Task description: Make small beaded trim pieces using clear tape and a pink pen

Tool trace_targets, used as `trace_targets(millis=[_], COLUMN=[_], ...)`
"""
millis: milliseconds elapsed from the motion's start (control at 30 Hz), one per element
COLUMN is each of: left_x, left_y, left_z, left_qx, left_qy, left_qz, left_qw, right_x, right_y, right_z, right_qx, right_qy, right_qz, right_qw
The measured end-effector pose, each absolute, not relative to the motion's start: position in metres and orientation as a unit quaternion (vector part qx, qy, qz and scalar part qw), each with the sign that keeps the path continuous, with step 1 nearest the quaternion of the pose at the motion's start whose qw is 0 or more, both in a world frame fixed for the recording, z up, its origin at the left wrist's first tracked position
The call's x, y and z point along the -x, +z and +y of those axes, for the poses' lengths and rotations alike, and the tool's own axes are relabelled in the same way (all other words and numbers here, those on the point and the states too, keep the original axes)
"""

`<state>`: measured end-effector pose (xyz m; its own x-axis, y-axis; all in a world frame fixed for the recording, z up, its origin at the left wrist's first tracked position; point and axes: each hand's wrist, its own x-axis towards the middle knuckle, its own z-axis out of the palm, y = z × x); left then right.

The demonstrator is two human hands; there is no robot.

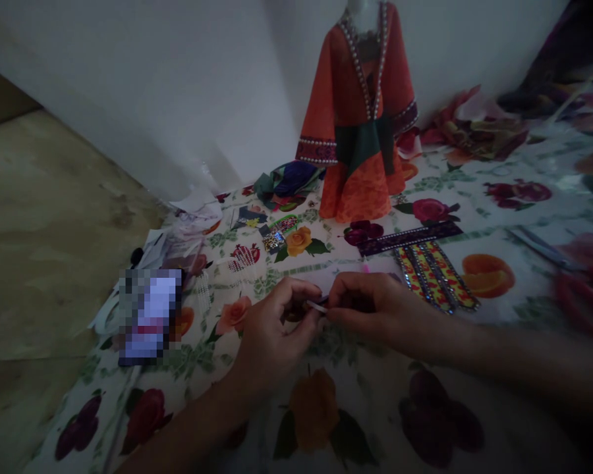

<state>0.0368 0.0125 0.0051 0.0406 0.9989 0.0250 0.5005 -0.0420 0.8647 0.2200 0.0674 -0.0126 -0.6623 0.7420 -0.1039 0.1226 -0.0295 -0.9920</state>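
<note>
My left hand [275, 326] and my right hand [383, 304] meet over the middle of the table, with thumbs and fingers pinched close together. Between the fingertips is a small pale strip [317, 307] with a dark edge; its kind is too blurred to make out. Just beyond my right hand lie a dark purple trim band [410, 238] and yellow-and-red strips edged with rhinestones [437, 276]. A small pink-tipped item [366, 266] shows behind the right knuckles. Farther back stands a small orange and green dress [360, 125] with pearl trim, on a white form.
Red-handled scissors [580, 289] lie at the right. A phone [151, 319] with a lit, pixelated screen is at the left, near paper scraps [190, 214]. Fabric pieces [294, 181] lie by the wall. The tablecloth [257, 395] is printed with fruit and flowers.
</note>
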Motion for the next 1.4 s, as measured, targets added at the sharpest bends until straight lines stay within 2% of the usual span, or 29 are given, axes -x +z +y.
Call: trace_targets(millis=[100,267,1400], left_x=[-0.0359,-0.0366,-0.0372], left_y=[0.0046,0.0062,0.0103], left_z=[0.0139,0.0140,0.0126], left_qx=[-0.598,-0.572,-0.581], left_qy=[0.365,0.367,0.374], left_qz=[0.584,0.585,0.579], left_qw=[0.411,0.443,0.433], right_x=[-0.2194,-0.2202,-0.2206], right_y=[-0.0136,-0.0140,-0.0184], right_z=[0.0693,0.0695,0.0703], right_qx=[0.336,0.345,0.344], right_qy=[0.628,0.619,0.607], right_qz=[-0.658,-0.662,-0.672], right_qw=[0.243,0.243,0.249])
